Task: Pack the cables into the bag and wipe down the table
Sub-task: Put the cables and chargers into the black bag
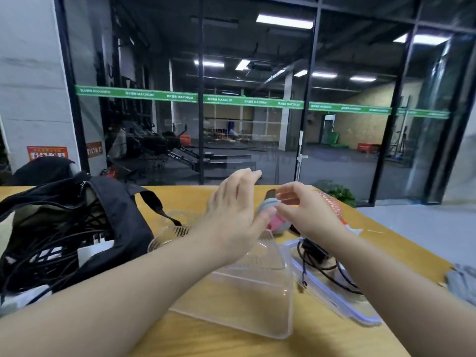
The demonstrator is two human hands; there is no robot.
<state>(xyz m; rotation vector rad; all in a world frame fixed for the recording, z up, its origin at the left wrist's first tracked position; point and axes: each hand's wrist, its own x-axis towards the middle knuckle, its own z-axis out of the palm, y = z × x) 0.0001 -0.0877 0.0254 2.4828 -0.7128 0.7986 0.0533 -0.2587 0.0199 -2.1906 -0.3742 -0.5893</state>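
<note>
Both hands meet over the table (206, 341); the right hand (306, 210) pinches a small gray thing (268, 203), the left hand (231, 212) spread beside it. I think it should go gently into the black bag (121, 215), on top of the cables (51, 243).

Yellowish wood-look desk (226, 343), far edge running along a glass wall. On the left side sits an open black bag (121, 228) stuffed with dark cables (51, 253), and in the middle there's a clear plastic container (252, 292) lying tilted on the surface. Toward the right edge is a clear lid with a blue rim (342, 302) carrying a black cable bundle (319, 256), plus something grey (463, 282) at the right edge that I can't make out.
</note>
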